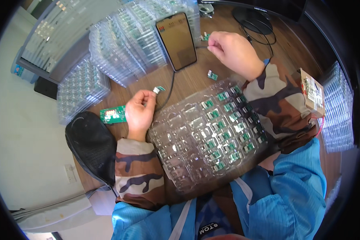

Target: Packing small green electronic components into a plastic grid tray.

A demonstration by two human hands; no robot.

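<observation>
My left hand is closed, with thumb and forefinger pinching a small green circuit board that has a white connector. A larger green circuit board with a small display lies right beside that hand. My right hand reaches to the far right with its fingers pressed together; what they hold, if anything, is hidden. Small green boards lie just beyond its fingertips. Another loose board rests on the table nearer to me. Below both hands sits a clear plastic tray, its right-hand pockets filled with small boards.
A phone stands upright between my hands, before stacked clear trays. More trays stand left and right. A black mesh pouch lies left, a cardboard box right. Cables trail by the monitor stand.
</observation>
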